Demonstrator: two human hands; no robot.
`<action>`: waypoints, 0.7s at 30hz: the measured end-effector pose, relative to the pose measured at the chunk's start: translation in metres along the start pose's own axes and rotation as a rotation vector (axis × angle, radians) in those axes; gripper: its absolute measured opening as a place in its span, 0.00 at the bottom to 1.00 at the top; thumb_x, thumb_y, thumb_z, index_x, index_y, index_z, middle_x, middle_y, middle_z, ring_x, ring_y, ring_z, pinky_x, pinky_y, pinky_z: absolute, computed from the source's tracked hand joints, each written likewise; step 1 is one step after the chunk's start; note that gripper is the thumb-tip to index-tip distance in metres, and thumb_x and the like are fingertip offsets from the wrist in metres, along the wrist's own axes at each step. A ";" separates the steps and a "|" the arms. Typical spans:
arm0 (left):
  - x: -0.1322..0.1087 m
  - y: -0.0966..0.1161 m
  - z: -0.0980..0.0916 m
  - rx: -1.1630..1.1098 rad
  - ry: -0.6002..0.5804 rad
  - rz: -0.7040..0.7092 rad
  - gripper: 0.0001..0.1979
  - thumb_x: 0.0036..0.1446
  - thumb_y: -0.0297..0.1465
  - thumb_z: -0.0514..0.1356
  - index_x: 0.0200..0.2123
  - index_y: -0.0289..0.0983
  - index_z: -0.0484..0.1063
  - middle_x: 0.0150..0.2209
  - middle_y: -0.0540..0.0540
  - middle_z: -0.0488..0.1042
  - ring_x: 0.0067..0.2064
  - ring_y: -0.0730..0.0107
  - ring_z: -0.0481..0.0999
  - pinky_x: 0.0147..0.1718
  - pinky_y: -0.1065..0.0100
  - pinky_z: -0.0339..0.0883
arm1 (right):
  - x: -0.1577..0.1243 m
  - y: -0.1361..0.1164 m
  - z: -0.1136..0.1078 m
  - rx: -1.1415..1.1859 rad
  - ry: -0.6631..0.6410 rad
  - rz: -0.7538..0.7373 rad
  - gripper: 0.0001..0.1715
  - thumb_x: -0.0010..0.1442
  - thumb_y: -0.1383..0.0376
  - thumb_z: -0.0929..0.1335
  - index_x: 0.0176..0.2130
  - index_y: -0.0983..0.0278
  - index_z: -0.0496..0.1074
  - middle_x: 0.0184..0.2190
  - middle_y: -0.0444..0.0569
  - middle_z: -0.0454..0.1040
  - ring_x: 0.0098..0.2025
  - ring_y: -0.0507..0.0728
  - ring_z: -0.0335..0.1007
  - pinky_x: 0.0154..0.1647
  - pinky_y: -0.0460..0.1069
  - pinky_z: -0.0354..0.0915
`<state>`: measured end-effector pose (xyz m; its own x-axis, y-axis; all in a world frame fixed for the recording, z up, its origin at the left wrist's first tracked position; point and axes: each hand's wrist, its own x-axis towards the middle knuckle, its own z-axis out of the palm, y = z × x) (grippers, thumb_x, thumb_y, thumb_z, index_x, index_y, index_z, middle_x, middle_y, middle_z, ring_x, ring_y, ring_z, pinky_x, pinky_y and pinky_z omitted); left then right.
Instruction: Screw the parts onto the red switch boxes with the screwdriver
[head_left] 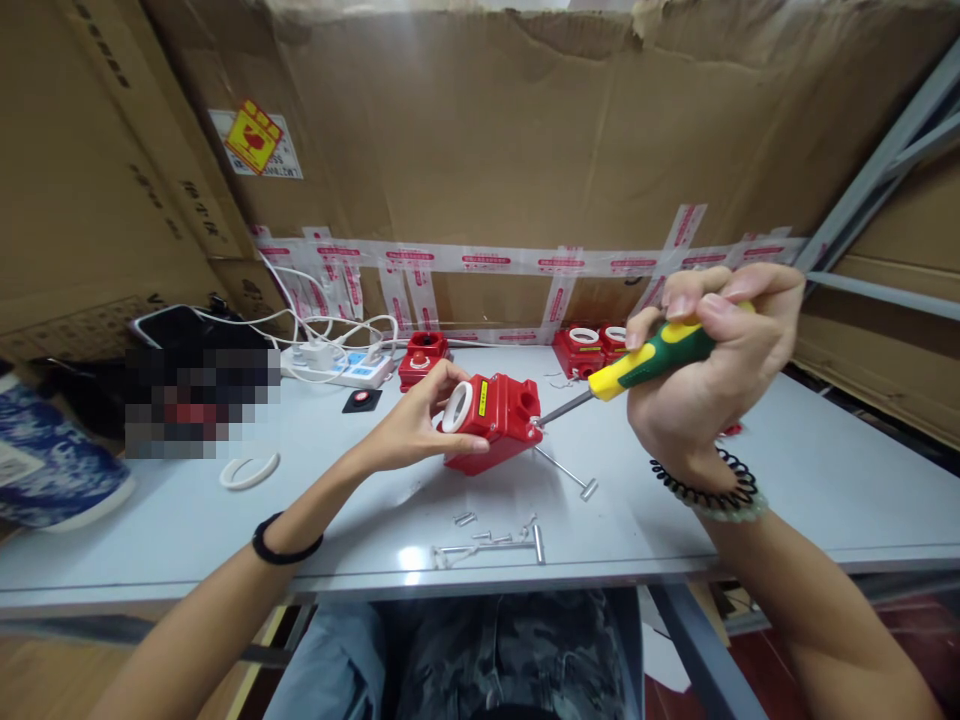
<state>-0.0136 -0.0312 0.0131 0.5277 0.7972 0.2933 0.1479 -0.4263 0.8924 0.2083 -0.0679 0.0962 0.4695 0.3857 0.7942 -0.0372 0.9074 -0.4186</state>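
Note:
My left hand is closed on a red box-shaped housing with a white ring on one end and a yellow label, holding it tilted on the table. My right hand is wrapped around the green and yellow handle of a screwdriver. The screwdriver's tip meets the corner of the housing near a round opening; the screw head there is too small to make out. Beside the housing lies a small T-shaped metal hammer. Closer to me rest several loose screws and a second small metal hammer.
Behind are more red housings and a red box with a round opening. A white power strip with cables, a black square piece and a white ring lie left. A big cardboard box walls the back.

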 end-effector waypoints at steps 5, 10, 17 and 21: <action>0.000 0.000 0.000 -0.001 -0.006 -0.002 0.28 0.45 0.34 0.73 0.42 0.40 0.58 0.42 0.49 0.70 0.43 0.66 0.73 0.40 0.67 0.66 | 0.001 0.002 0.000 0.085 0.015 -0.027 0.08 0.53 0.72 0.60 0.30 0.58 0.58 0.22 0.40 0.57 0.19 0.50 0.52 0.15 0.46 0.55; -0.001 0.000 -0.001 0.008 -0.004 0.001 0.28 0.45 0.34 0.72 0.42 0.41 0.58 0.42 0.49 0.70 0.43 0.66 0.73 0.40 0.66 0.66 | 0.001 0.003 0.000 0.065 0.027 -0.031 0.09 0.53 0.71 0.62 0.31 0.58 0.56 0.23 0.40 0.55 0.21 0.50 0.51 0.15 0.45 0.55; -0.001 0.000 0.000 0.005 -0.003 0.005 0.28 0.44 0.34 0.73 0.43 0.41 0.59 0.43 0.48 0.70 0.43 0.65 0.73 0.40 0.66 0.67 | 0.002 0.002 0.001 -0.042 0.041 -0.046 0.09 0.52 0.71 0.60 0.31 0.57 0.55 0.23 0.41 0.54 0.20 0.51 0.51 0.14 0.47 0.55; -0.001 0.001 0.000 -0.001 -0.001 0.004 0.29 0.44 0.34 0.73 0.42 0.40 0.59 0.41 0.48 0.70 0.42 0.66 0.73 0.39 0.67 0.66 | -0.001 0.005 -0.001 -0.035 0.000 -0.092 0.10 0.54 0.71 0.61 0.30 0.57 0.53 0.24 0.41 0.54 0.19 0.50 0.51 0.15 0.47 0.54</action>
<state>-0.0140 -0.0324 0.0140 0.5294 0.7950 0.2963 0.1447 -0.4287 0.8918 0.2079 -0.0636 0.0925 0.4697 0.3008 0.8300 0.0368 0.9327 -0.3588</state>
